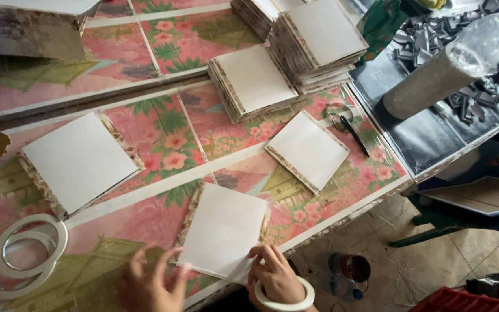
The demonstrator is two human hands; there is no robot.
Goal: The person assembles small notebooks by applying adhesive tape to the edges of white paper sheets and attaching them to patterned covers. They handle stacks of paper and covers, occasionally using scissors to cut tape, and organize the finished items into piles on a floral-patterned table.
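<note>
A white square panel [223,228] lies flat near the table's front edge. My right hand [275,274] presses its fingers on the panel's near right corner, and a ring of white tape [287,300] sits around that wrist. My left hand [151,283], blurred, has its fingers spread at the panel's near left edge, touching or almost touching it. Neither hand grips anything.
Two more white panels [79,159] [307,149] lie on the pink flowered tabletop [168,138]. Stacks of panels [319,43] [252,81] stand at the back. Tape rings [24,254] sit at front left; a pen [354,134] and a wrapped roll [440,75] at right.
</note>
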